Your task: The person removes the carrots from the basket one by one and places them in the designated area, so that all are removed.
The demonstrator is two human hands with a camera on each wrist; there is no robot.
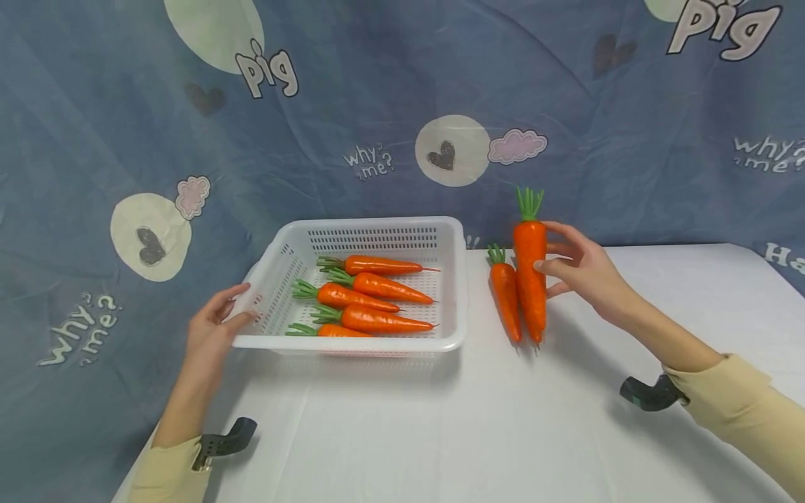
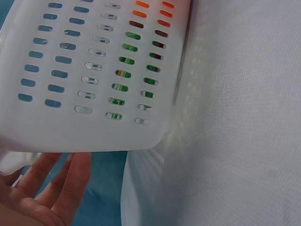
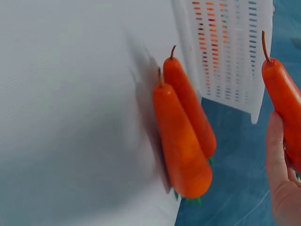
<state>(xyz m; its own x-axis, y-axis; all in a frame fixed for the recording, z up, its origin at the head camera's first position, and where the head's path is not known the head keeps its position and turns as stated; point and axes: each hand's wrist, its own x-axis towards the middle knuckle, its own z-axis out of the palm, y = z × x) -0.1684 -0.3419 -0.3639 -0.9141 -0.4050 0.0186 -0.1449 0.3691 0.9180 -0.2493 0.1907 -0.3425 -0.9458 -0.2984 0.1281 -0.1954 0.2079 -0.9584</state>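
A white plastic basket (image 1: 352,342) stands on the table with several orange carrots (image 1: 380,320) lying in it, green tops to the left. My left hand (image 1: 210,327) holds the basket's left rim, thumb on top; in the left wrist view its fingers (image 2: 70,186) show beside the perforated wall. To the right of the basket, my right hand (image 1: 591,272) grips a carrot (image 1: 530,255), tops pointing away from me. Two more carrots lie side by side on the table in the right wrist view, the nearer carrot (image 3: 181,141) mostly hidden behind the held one in the head view.
A white cloth covers the table (image 1: 503,426). Behind its far edge hangs a blue printed curtain (image 1: 377,91). Dark wrist straps (image 1: 229,439) sit at both sleeve cuffs.
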